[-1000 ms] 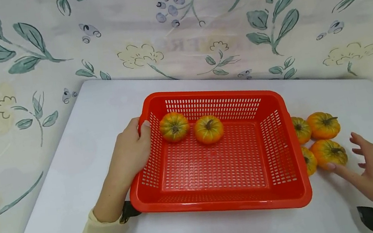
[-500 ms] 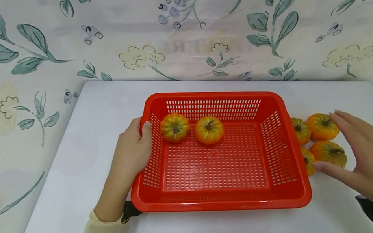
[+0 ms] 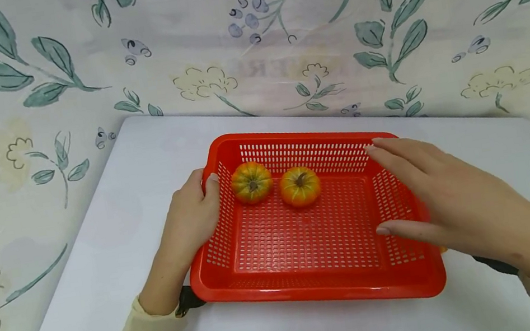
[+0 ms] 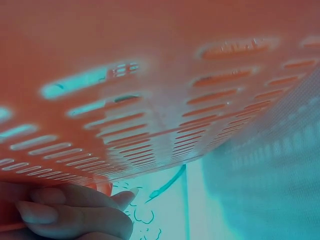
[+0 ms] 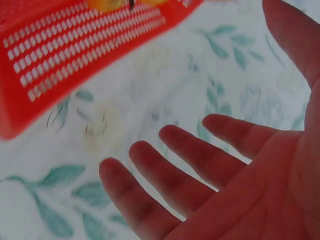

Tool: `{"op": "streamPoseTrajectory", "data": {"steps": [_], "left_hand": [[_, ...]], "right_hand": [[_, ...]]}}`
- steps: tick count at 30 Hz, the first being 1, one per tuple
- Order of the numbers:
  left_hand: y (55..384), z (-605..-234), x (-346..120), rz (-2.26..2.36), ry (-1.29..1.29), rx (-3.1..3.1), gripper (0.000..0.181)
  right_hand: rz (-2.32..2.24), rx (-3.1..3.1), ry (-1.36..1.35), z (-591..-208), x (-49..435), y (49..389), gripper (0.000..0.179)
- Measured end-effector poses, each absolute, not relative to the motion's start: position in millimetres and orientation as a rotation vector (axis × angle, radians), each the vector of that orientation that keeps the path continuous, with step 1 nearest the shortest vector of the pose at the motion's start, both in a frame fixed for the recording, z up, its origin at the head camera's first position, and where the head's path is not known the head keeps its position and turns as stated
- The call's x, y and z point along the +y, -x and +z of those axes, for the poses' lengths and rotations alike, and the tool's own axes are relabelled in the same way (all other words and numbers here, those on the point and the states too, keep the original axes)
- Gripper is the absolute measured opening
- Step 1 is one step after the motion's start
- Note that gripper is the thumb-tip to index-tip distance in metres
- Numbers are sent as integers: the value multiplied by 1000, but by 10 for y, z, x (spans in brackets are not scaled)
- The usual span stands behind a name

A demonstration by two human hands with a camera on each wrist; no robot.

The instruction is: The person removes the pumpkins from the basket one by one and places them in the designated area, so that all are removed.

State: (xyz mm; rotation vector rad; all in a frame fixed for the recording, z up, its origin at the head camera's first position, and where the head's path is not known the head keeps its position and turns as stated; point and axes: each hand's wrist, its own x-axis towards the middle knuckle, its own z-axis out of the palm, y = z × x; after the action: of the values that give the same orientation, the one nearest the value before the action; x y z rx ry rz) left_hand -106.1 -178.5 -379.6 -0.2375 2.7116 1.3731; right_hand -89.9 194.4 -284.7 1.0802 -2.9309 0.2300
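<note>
A red perforated plastic basket (image 3: 313, 290) is held above the white table by the left hand (image 3: 192, 212), which grips its left rim with the thumb on top. In the left wrist view, curled fingers (image 4: 75, 212) lie at the basket's slotted underside (image 4: 165, 112). Inside, toward the back left, sit one small pumpkin (image 3: 251, 182) and another small pumpkin (image 3: 301, 186). Over the basket's right end hovers the right hand (image 3: 474, 209), thumb and fingers spread. The right wrist view shows that palm (image 5: 250, 195) bare, with nothing in it.
Under the right hand, a sliver of an orange pumpkin (image 3: 443, 249) shows beside the basket; others there are hidden by hand and arm. A floral cloth (image 3: 256, 65) hangs behind the white table (image 3: 121, 191).
The right hand has moved left, from beside the pumpkins on the table to above the basket's right end, now covering those pumpkins. The left hand and the basket have hardly moved.
</note>
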Motion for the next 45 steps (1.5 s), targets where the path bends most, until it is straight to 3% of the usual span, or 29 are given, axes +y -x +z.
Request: {"op": "streamPoseTrajectory", "data": {"steps": [7,19,29,45], "left_hand": [[1060,-3809,-1773,1371,220,2732,49],[1063,-3831,-1746,1375,219,2718,50],[1060,-3845,-1725,1363,222,2713,49],[1070,-3835,-1780,1386,212,2720,51]], "right_hand": [[224,-3065,-1286,-2952,1505,1334,102],[90,-3451,-1318,-3304,969,1879,100],[140,-3520,-1393,-3603,730,2019,87],[325,-3495,-1347,-3734,698,2091,89]]}}
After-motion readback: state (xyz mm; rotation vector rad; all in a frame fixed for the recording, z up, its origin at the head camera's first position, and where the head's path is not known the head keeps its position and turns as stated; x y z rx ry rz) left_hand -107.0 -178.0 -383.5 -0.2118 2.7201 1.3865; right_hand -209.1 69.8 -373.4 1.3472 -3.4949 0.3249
